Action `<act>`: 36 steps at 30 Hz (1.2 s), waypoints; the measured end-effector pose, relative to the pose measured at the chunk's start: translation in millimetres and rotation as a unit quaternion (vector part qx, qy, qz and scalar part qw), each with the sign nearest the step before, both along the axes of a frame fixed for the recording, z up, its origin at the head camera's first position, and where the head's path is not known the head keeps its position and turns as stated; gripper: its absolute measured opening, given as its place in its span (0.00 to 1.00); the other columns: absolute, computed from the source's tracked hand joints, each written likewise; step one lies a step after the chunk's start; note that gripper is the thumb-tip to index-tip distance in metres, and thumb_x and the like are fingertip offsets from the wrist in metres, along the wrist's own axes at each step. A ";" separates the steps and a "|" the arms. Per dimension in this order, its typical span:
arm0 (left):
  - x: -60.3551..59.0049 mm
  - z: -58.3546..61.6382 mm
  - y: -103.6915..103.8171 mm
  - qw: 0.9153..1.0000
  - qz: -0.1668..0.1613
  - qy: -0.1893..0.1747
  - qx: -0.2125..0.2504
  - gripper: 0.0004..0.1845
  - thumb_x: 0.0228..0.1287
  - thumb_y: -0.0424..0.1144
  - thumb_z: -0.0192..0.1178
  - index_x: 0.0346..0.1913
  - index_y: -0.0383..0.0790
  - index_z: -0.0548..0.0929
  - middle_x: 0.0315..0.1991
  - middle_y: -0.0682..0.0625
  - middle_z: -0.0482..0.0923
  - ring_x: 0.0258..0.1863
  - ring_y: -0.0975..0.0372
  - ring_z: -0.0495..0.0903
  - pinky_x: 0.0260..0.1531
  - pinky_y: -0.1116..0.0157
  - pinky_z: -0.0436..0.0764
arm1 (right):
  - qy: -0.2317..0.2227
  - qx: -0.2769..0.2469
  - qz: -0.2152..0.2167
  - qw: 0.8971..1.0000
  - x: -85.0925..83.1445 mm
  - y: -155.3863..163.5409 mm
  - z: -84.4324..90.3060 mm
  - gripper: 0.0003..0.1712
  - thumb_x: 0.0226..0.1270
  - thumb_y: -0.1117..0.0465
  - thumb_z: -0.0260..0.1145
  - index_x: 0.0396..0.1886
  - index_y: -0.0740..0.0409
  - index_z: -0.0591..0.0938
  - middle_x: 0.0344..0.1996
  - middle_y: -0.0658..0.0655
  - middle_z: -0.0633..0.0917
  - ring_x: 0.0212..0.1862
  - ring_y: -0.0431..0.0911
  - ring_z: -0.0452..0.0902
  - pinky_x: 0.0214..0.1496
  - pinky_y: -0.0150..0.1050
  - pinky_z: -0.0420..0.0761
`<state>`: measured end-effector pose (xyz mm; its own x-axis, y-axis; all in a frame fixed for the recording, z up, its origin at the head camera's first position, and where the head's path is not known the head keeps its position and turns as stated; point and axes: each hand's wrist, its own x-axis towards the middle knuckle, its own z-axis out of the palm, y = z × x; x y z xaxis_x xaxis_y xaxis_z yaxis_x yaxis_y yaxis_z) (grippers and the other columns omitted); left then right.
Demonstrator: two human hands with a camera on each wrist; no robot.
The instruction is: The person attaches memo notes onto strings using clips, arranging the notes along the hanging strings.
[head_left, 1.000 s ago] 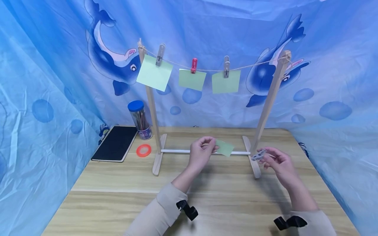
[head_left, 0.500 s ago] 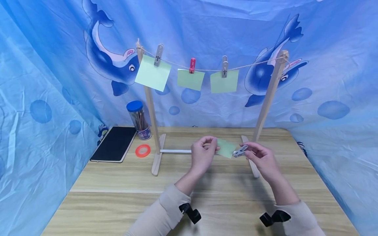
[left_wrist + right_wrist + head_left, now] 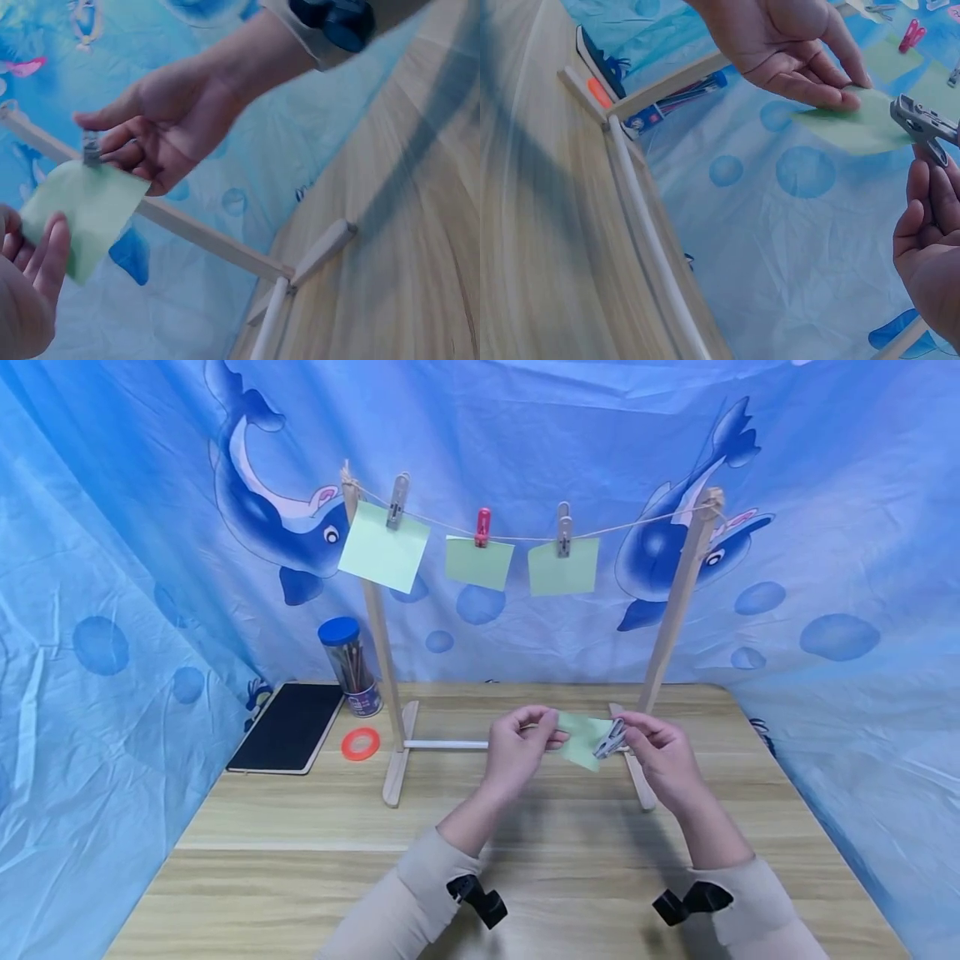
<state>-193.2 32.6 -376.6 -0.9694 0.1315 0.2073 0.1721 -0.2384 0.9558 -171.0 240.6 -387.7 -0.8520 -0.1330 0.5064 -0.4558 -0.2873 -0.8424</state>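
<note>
Above the table my left hand pinches a small green paper sheet by its left side. My right hand holds a grey clothespin between thumb and fingers, at the sheet's right edge. In the right wrist view the clothespin meets the paper; whether it bites on it I cannot tell. Behind, a string carries three more green sheets, held by a grey clothespin, a red clothespin and another grey clothespin.
A wooden post and a second post bear the string, joined low by a white rod. At the left lie a black notebook, an orange tape roll and a blue-lidded jar of thin sticks.
My right hand has moved left with the clothespin, from beside the right post to the paper's right edge. The left hand stays nearly in place, and the sheet has turned slightly.
</note>
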 end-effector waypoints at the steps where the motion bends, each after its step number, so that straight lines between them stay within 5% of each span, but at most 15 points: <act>1: -0.6 1.0 -1.2 1.000 -0.016 -0.010 0.013 0.11 0.63 0.39 0.62 0.39 0.32 0.82 0.33 0.42 0.83 0.28 0.57 0.85 0.35 0.63 0.84 | 0.001 -0.012 0.014 1.000 -0.3 0.2 1.4 0.13 0.69 0.73 0.53 0.48 0.70 0.80 0.36 0.52 0.86 0.40 0.38 0.81 0.45 0.28 0.80; 6: -1.4 8.0 -5.8 0.997 -0.060 -0.031 0.031 0.13 0.62 0.39 0.62 0.42 0.29 0.81 0.37 0.40 0.82 0.28 0.57 0.85 0.35 0.61 0.84 | -0.001 -0.045 0.059 0.997 -1.1 2.6 9.0 0.15 0.70 0.73 0.50 0.50 0.70 0.79 0.39 0.54 0.85 0.42 0.39 0.80 0.46 0.28 0.79; 13: -2.9 20.4 -7.4 1.000 -0.023 0.013 0.006 0.14 0.62 0.40 0.62 0.42 0.30 0.83 0.35 0.38 0.83 0.30 0.53 0.86 0.35 0.62 0.84 | 0.016 0.005 0.027 1.000 -3.0 5.8 24.5 0.15 0.68 0.73 0.53 0.51 0.65 0.80 0.38 0.52 0.84 0.39 0.37 0.78 0.41 0.25 0.78; 18: -5.8 34.0 -6.6 0.999 -0.033 0.030 0.009 0.15 0.63 0.39 0.61 0.44 0.29 0.82 0.37 0.36 0.83 0.36 0.50 0.85 0.40 0.63 0.83 | 0.039 -0.001 0.016 0.999 -4.9 7.0 42.6 0.14 0.67 0.73 0.56 0.51 0.69 0.79 0.36 0.55 0.83 0.37 0.39 0.77 0.40 0.27 0.79; 27: -21.0 76.8 0.8 0.995 -0.039 0.083 0.026 0.12 0.62 0.36 0.62 0.42 0.29 0.83 0.36 0.39 0.84 0.38 0.52 0.85 0.41 0.62 0.83 | 0.133 -0.052 0.032 0.989 -12.2 20.2 97.9 0.15 0.61 0.79 0.57 0.49 0.81 0.75 0.37 0.64 0.84 0.35 0.45 0.80 0.39 0.30 0.81; 36: -35.7 105.0 12.6 0.996 -0.025 0.086 0.016 0.13 0.61 0.42 0.63 0.41 0.34 0.84 0.35 0.43 0.83 0.33 0.59 0.86 0.39 0.64 0.83 | 0.196 0.036 -0.031 0.980 -13.9 34.4 157.9 0.15 0.58 0.82 0.57 0.46 0.87 0.73 0.34 0.67 0.85 0.34 0.49 0.83 0.42 0.34 0.82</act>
<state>-229.0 45.2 -271.6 -0.9116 0.1693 0.3746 0.3199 -0.2801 0.9051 -184.9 275.0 -229.8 -0.6023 -0.1342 0.7869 -0.7626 -0.1945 -0.6169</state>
